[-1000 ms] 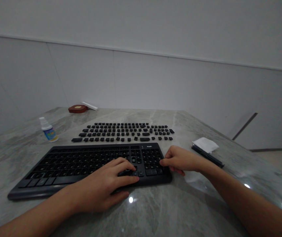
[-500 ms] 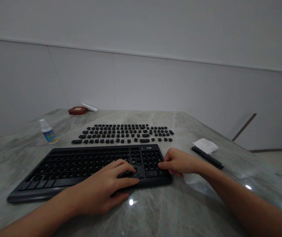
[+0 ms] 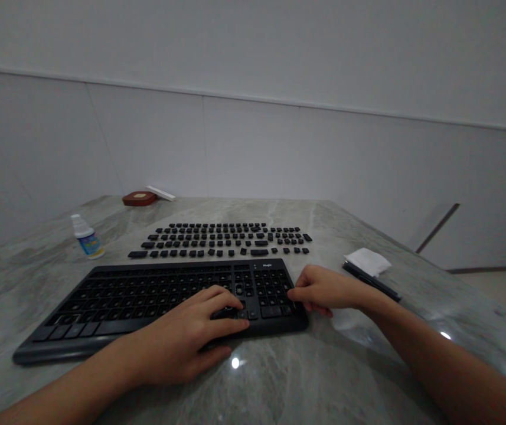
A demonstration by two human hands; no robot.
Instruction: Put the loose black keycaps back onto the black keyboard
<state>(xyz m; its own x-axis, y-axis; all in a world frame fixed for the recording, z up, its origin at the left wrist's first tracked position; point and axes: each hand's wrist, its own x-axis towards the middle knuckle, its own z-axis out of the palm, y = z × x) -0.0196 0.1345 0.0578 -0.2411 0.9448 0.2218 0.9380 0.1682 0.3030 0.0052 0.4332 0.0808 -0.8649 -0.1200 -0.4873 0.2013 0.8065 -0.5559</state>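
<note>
A black keyboard [image 3: 115, 295] lies across the table in front of me, most of its key sockets bare. Several flat keys remain along its near edge. My left hand [image 3: 191, 330] rests over the near middle of the keyboard, fingers stretched out and apart, hiding part of it. At the keyboard's right end, my right hand [image 3: 319, 288] is closed in a pinch over the number pad's edge. What its fingertips hold, if anything, is too small to make out. Behind the keyboard, loose black keycaps [image 3: 259, 252] lie in rows.
To the left stands a white spray bottle [image 3: 88, 239] with a blue label. A reddish-brown case [image 3: 139, 199] and a white strip [image 3: 161, 193] lie at the far edge. White tissue [image 3: 368, 260] sits by a dark flat object [image 3: 374, 282] on the right.
My right hand has shifted slightly right, its thumb now nearer the keyboard's right edge. My left hand, the keyboard and the keycaps look unmoved.
</note>
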